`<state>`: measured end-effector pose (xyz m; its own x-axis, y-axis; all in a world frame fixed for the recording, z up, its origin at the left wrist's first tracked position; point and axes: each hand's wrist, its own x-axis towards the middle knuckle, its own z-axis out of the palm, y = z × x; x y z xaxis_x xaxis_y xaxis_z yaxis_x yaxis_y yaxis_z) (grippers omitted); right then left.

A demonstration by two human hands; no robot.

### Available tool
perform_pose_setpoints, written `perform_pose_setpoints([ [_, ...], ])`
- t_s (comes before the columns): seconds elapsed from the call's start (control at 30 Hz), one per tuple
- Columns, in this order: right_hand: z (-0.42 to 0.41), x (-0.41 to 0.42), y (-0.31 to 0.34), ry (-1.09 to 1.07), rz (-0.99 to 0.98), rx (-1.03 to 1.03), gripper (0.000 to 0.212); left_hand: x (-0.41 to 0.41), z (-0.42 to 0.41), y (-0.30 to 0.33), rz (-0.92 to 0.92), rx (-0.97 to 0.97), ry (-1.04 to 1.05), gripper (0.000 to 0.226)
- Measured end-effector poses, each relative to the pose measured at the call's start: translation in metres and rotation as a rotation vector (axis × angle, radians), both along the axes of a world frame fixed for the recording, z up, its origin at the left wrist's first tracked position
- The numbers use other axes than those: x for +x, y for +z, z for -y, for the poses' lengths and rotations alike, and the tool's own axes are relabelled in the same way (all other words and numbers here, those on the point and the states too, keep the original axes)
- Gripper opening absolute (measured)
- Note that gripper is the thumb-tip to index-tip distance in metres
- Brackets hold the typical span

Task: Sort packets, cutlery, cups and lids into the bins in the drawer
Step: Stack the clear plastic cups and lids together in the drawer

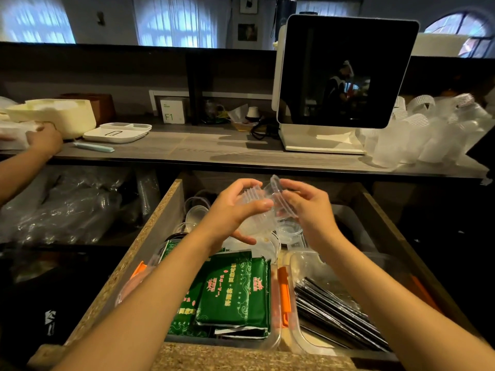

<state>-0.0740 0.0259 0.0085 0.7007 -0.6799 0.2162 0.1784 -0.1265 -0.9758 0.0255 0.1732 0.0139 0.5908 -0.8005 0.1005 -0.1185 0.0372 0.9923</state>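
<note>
Above the open drawer (158, 218), my left hand (235, 210) grips a stack of small clear plastic cups (254, 220). My right hand (308, 207) holds a clear lid (276, 188) against the top of that stack. Below, a clear bin (273, 341) holds green packets (235, 290). A second clear bin (297, 263) to the right holds black-wrapped cutlery (340, 317). More clear cups and lids (197, 212) lie at the back of the drawer.
Another person's hand (44, 139) rests by a cream container (53, 113) on the counter at far left. A white scale (117, 131), a tablet on a stand (345, 70) and a pile of clear cups (428, 129) sit on the counter. Bagged plastic (67, 207) fills the shelf left of the drawer.
</note>
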Motion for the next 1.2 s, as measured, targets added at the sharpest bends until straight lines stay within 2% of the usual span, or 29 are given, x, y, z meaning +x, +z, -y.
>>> perform_pose_setpoints([
  [0.17, -0.021, 0.005, -0.007, -0.011, -0.002, -0.011, 0.018, -0.005, 0.0, 0.001, 0.025, -0.036, 0.002, 0.044],
  [0.3, -0.023, 0.004, -0.001, 0.062, -0.022, 0.072, 0.038, -0.008, 0.001, 0.003, 0.022, -0.049, -0.007, 0.053],
  [0.47, -0.035, 0.006, 0.002, 0.179, -0.07, -0.166, 0.033, -0.011, 0.002, 0.001, 0.011, -0.061, -0.012, 0.057],
  [0.57, -0.035, 0.006, -0.003, 0.198, -0.122, -0.276, 0.048, -0.012, 0.0, 0.0, -0.005, -0.053, -0.018, 0.06],
  [0.63, -0.036, 0.002, -0.006, 0.262, -0.144, -0.3, 0.051, -0.014, -0.001, 0.0, 0.003, -0.032, -0.002, 0.066],
  [0.73, -0.04, -0.002, -0.004, 0.355, -0.116, -0.155, 0.048, -0.014, 0.0, 0.0, -0.008, -0.002, 0.019, 0.067],
  [0.8, -0.039, -0.002, -0.003, 0.385, -0.046, 0.018, 0.044, -0.013, 0.0, 0.0, -0.005, -0.013, 0.028, 0.05],
  [0.87, -0.032, 0.001, 0.0, 0.445, 0.002, 0.176, 0.054, -0.011, 0.0, 0.003, -0.012, -0.036, 0.054, 0.033],
  [0.93, -0.018, 0.006, 0.001, 0.438, 0.002, 0.231, 0.062, -0.008, -0.003, 0.011, -0.055, -0.073, 0.104, 0.031],
  [1.0, -0.002, 0.012, -0.002, 0.248, -0.117, 0.049, 0.053, 0.001, -0.008, 0.02, -0.094, -0.129, 0.16, 0.034],
  [1.07, 0.014, 0.017, -0.013, 0.028, -0.377, -0.218, 0.038, 0.01, -0.015, 0.026, -0.116, -0.182, 0.215, 0.031],
  [1.1, 0.021, 0.02, -0.02, 0.004, -0.509, -0.291, 0.034, 0.015, -0.017, 0.027, -0.117, -0.196, 0.238, 0.031],
  [1.2, 0.038, 0.032, -0.04, 0.064, -0.752, -0.287, 0.028, 0.019, -0.016, 0.024, -0.109, -0.175, 0.263, 0.026],
])
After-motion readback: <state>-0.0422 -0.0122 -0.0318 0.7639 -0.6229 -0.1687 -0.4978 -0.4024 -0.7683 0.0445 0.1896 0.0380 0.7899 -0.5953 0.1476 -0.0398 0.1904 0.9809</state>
